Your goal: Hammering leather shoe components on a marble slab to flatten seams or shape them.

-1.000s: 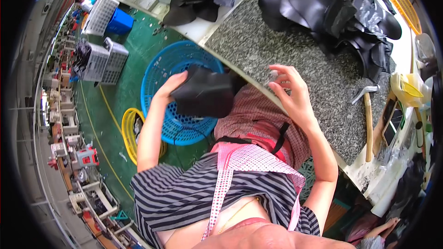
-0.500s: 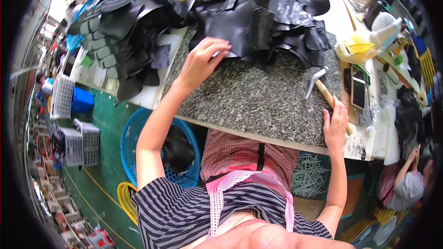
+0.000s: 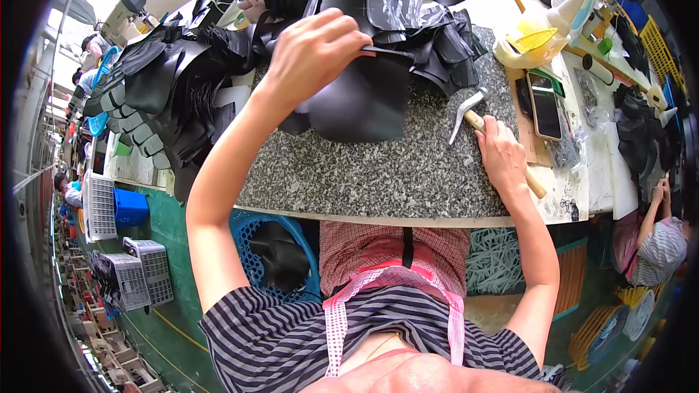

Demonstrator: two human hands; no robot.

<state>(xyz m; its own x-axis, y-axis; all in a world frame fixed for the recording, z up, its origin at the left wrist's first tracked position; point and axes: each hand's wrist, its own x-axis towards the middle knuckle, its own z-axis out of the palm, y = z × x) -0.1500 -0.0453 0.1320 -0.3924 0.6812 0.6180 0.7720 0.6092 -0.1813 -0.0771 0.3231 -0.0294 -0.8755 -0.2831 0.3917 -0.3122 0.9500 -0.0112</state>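
Note:
My left hand point(image 3: 314, 49) pinches the upper edge of a black leather piece point(image 3: 362, 108), raised at that edge over the granite slab point(image 3: 328, 182). The piece has a rounded, broad lower end that hangs toward me. Behind it lies a heap of black leather pieces point(image 3: 444, 40), some with a shiny surface. At the right of the slab my right hand point(image 3: 502, 154) is closed around the wooden handle of a hammer point(image 3: 475, 121). Its curved metal head lies past my fingers, low over the stone.
Stacked black pieces point(image 3: 164, 76) spread over the table's left. A phone point(image 3: 543, 108) and a yellow-and-white container point(image 3: 528, 44) are on the right. Below the left edge stands a blue basket point(image 3: 309, 247). Another person point(image 3: 655, 247) works at far right.
My left hand has taken hold of a black leather piece and lifted its edge. My right hand has closed on the hammer handle and shifted it left. The view has tilted slightly.

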